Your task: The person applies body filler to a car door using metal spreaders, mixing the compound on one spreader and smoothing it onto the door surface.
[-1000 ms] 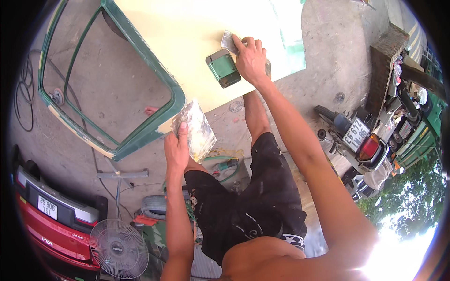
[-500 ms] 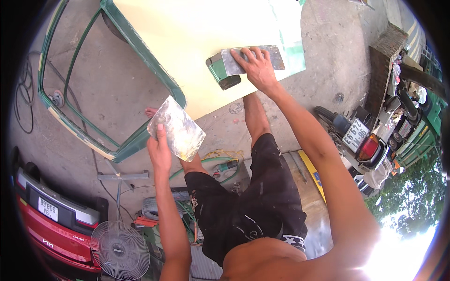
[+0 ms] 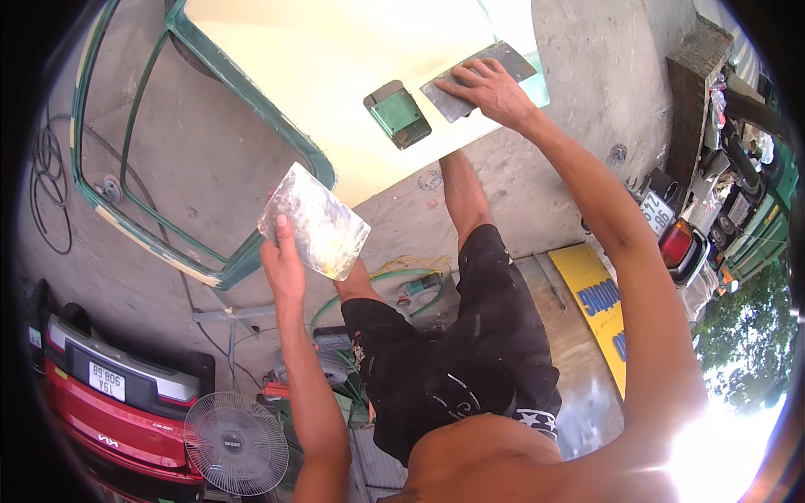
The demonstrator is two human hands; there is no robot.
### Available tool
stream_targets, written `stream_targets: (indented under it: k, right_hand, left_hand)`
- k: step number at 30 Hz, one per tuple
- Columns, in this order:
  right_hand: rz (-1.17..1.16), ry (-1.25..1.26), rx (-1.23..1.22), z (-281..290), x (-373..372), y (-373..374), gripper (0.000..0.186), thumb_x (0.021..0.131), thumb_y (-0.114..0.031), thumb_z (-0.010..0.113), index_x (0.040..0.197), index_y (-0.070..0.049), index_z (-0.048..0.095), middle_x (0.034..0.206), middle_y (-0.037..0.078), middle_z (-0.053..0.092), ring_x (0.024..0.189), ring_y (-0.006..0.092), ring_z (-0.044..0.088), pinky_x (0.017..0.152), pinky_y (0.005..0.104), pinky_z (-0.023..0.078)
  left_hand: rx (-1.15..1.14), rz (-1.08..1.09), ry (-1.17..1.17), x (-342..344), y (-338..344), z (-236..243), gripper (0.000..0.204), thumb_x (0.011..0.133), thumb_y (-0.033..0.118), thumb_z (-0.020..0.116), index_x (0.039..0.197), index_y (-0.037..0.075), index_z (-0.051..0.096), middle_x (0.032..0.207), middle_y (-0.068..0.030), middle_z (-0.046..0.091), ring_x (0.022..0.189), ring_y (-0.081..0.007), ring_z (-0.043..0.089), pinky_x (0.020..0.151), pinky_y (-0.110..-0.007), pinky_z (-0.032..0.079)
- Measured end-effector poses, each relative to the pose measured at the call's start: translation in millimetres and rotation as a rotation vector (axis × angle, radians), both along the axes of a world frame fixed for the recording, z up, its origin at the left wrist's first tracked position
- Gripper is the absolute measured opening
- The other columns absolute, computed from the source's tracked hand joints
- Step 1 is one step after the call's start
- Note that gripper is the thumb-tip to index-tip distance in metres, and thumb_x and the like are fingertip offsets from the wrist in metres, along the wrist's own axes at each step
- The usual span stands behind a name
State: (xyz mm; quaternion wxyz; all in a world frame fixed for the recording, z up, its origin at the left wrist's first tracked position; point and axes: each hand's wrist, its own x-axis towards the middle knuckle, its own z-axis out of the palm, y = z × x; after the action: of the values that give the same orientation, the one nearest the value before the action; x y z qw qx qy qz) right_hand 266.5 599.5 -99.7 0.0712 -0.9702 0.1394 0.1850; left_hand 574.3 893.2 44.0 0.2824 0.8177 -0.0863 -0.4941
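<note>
A vehicle door [image 3: 327, 59], coated pale yellow with green showing at its edges, lies in front of me. My right hand [image 3: 499, 94] presses a thin grey metal spreader [image 3: 513, 60] flat on its surface, near the right end, fingers spread over the sheet. Left of the spreader is a recess with a green handle plate [image 3: 397, 114] and dark openings. My left hand [image 3: 283, 264] grips a square metal mixing plate [image 3: 323, 222] smeared with whitish and yellowish paste, thumb on top, held near the door's lower corner.
The door's open window frame [image 3: 159, 109] extends left. A fan [image 3: 236, 443] and a red car [image 3: 126, 402] are at lower left, a metal stand [image 3: 231, 314] above them. A motorcycle [image 3: 677, 243] and a brick structure [image 3: 696, 80] stand right. Hoses and a power tool [image 3: 417, 286] lie near my legs.
My right hand has slid the spreader right and farther away along the door, uncovering the handle recess. My left hand still holds the plate in nearly the same place. The view has shifted slightly.
</note>
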Motion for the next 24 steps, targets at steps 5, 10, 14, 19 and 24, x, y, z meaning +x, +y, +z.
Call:
stream_targets:
  k: [5, 10, 14, 19, 24]
  right_hand:
    - [-0.445, -0.252, -0.027, -9, 60, -63, 0.045, 0.089, -0.007, 0.055, 0.134, -0.004, 0.056, 0.117, 0.015, 0.065, 0.105, 0.0328, 0.060, 0.096, 0.0482, 0.045]
    - [-0.155, -0.081, 0.040, -13, 18, 22, 0.069, 0.081, 0.000, 0.060, 0.146, -0.020, 0.048, 0.128, 0.000, 0.056, 0.122, 0.0210, 0.050, 0.103, 0.0396, 0.040]
    - [-0.057, 0.124, 0.086, 24, -17, 37, 0.049, 0.091, -0.007, 0.054, 0.138, -0.022, 0.055, 0.121, -0.005, 0.059, 0.119, 0.0167, 0.051, 0.098, 0.0372, 0.043]
    - [-0.656, 0.316, 0.522, 67, 2, 81, 0.034, 0.087, -0.017, 0.057, 0.118, -0.007, 0.065, 0.101, 0.015, 0.068, 0.097, 0.0319, 0.065, 0.083, 0.0446, 0.051]
    - [-1.174, 0.436, 0.870, 17, -11, 107, 0.041, 0.082, -0.028, 0.062, 0.096, 0.009, 0.068, 0.084, 0.026, 0.069, 0.081, 0.0400, 0.068, 0.077, 0.0456, 0.051]
  left_hand:
    - [0.053, -0.010, 0.081, -1, -9, 0, 0.061, 0.106, 0.044, 0.046, 0.135, -0.009, 0.052, 0.125, -0.0156, 0.062, 0.114, -0.0209, 0.057, 0.099, -0.035, 0.042]
    - [-0.007, -0.018, 0.061, -6, -16, 0, 0.061, 0.106, 0.044, 0.046, 0.135, -0.009, 0.052, 0.125, -0.0154, 0.062, 0.115, -0.0211, 0.057, 0.100, -0.035, 0.042]
    - [-0.042, -0.037, 0.052, -6, -18, 5, 0.060, 0.106, 0.044, 0.046, 0.134, -0.009, 0.053, 0.125, -0.0153, 0.063, 0.115, -0.0213, 0.057, 0.100, -0.034, 0.042]
    - [-0.026, 0.039, 0.050, -3, -14, 16, 0.059, 0.105, 0.045, 0.046, 0.129, -0.008, 0.056, 0.123, -0.0150, 0.063, 0.112, -0.0212, 0.058, 0.098, -0.035, 0.043]
    - [0.004, 0.074, 0.048, -2, -12, 18, 0.060, 0.105, 0.046, 0.046, 0.126, -0.009, 0.058, 0.120, -0.0148, 0.064, 0.110, -0.0209, 0.058, 0.097, -0.035, 0.043]
